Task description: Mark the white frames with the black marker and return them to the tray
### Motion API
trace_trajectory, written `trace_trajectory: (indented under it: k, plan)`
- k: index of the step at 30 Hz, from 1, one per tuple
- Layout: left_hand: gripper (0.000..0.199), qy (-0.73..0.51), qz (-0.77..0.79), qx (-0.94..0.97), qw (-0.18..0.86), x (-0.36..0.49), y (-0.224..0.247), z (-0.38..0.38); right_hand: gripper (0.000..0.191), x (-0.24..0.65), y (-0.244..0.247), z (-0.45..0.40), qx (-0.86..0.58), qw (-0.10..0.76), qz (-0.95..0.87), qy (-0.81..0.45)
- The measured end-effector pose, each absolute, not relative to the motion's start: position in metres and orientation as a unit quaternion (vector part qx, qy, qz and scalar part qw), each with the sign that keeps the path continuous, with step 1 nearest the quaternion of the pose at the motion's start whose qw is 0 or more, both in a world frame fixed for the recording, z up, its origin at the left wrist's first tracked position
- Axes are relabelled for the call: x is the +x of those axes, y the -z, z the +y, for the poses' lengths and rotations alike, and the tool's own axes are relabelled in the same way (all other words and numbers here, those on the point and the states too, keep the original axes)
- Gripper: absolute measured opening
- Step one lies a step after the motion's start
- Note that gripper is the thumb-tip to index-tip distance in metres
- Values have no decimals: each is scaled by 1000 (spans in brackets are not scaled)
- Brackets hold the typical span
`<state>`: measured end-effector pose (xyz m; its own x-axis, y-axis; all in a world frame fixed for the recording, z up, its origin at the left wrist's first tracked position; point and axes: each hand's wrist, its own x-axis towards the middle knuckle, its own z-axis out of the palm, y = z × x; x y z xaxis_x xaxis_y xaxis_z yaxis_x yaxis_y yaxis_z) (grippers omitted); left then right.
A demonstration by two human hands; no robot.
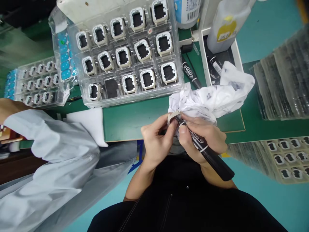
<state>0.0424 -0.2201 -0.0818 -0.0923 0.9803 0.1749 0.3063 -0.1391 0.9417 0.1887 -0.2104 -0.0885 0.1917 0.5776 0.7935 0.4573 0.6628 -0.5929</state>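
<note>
My left hand (158,138) is closed on a small beige watch-case-like frame (173,116), held just above the front of the green bench. My right hand (202,137) grips a black marker pen (210,156), its tip end up against the frame. Whether the tip touches the frame I cannot tell, since fingers partly hide it. Behind both hands lies a crumpled white cloth (200,100) with dark smudges. Farther back, a clear plastic tray (108,103) holds several similar frames in rows, with one pocket in its front row showing no frame.
A second marker (190,74) lies beside the tray. A white box (205,61) with a plastic bottle (227,29) stands at back right. Stacked trays (282,77) rise on the right. A co-worker's grey sleeve (60,138) reaches in from the left, near white foam (93,124).
</note>
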Motion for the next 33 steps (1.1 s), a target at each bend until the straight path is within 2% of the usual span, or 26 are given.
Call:
trace_trajectory:
  k: [8, 13, 16, 23, 33]
  plan:
    - [21, -485, 557, 581, 342, 41, 83, -220, 15, 187, 91, -211, -425, 647, -633, -32]
    - [18, -485, 556, 579, 348, 41, 84, -220, 24, 186, 90, -212, -419, 659, -623, -41]
    - [16, -504, 541, 552, 387, 43, 81, -217, 25, 187, 89, -211, -421, 655, -624, -55]
    - [36, -492, 515, 431, 554, 42, 64, -202, 29, 186, 93, -211, -411, 679, -603, -75]
    - [50, -459, 516, 412, 594, 33, 59, -195, 36, 186, 97, -213, -389, 688, -604, -98]
